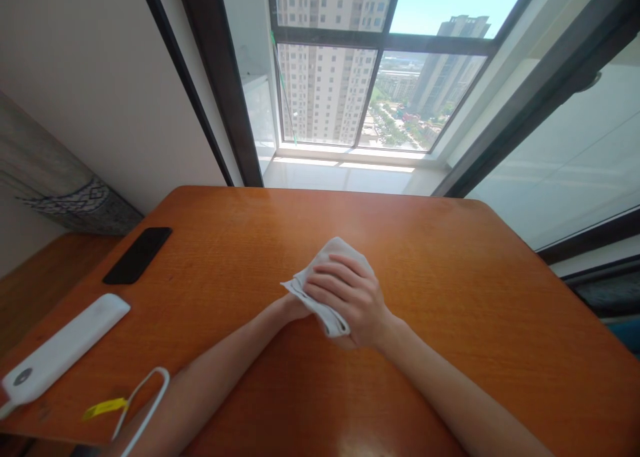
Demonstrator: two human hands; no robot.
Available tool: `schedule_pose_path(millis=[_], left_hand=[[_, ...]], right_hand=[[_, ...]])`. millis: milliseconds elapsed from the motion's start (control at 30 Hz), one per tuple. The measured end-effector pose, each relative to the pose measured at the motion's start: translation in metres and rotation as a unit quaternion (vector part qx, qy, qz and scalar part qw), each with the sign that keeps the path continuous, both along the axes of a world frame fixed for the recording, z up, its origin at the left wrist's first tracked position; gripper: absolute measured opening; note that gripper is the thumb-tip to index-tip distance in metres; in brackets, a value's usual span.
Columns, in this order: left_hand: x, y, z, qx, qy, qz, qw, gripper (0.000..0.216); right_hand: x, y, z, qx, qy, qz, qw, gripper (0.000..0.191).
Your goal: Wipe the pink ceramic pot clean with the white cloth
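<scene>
A folded white cloth (336, 249) is between my two hands above the middle of the brown wooden table (430, 263). My right hand (357, 297) lies over the cloth from the right, its fingers curved across the top and pressing it. Beneath the cloth is my left hand (297, 307), reaching in from the lower left. Only its wrist and heel show clearly; the cloth and my right hand hide its fingers. One corner of the cloth sticks out to the left, and a folded edge hangs below my right fingers.
At the table's left lie a black phone (138, 255) and a white power strip (67, 349). A white cable (159, 398) with a yellow tag (105, 408) runs beside my left forearm. Behind the table is a window (383, 40); a patterned curtain (65, 177) hangs at left.
</scene>
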State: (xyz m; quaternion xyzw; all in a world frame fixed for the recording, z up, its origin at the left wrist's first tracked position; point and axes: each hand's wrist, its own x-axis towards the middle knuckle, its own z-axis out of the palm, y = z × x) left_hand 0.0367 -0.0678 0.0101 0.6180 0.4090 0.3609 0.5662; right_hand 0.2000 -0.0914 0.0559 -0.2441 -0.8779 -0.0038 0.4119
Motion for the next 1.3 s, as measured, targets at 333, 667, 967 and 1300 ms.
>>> schedule_pose_path(millis=[333, 667, 967, 1300], left_hand=[[-0.002, 0.017, -0.004, -0.016, -0.072, -0.106, 0.992, 0.08], [-0.006, 0.025, -0.001, -0.006, -0.081, -0.145, 0.986, 0.101], [-0.007, 0.027, -0.008, -0.039, -0.094, -0.17, 0.98, 0.109], [0.0, 0.023, 0.008, -0.055, -0.131, -0.25, 0.958, 0.041]], right_hand=[[0.012, 0.016, 0.0, -0.096, 0.117, -0.042, 0.988, 0.037], [0.011, 0.039, -0.055, -0.381, 0.542, -0.151, 0.734, 0.043], [0.018, 0.03, -0.033, -0.33, 0.448, -0.165, 0.814, 0.045], [0.039, 0.026, 0.019, -0.006, -0.002, -0.055, 0.998, 0.025]])
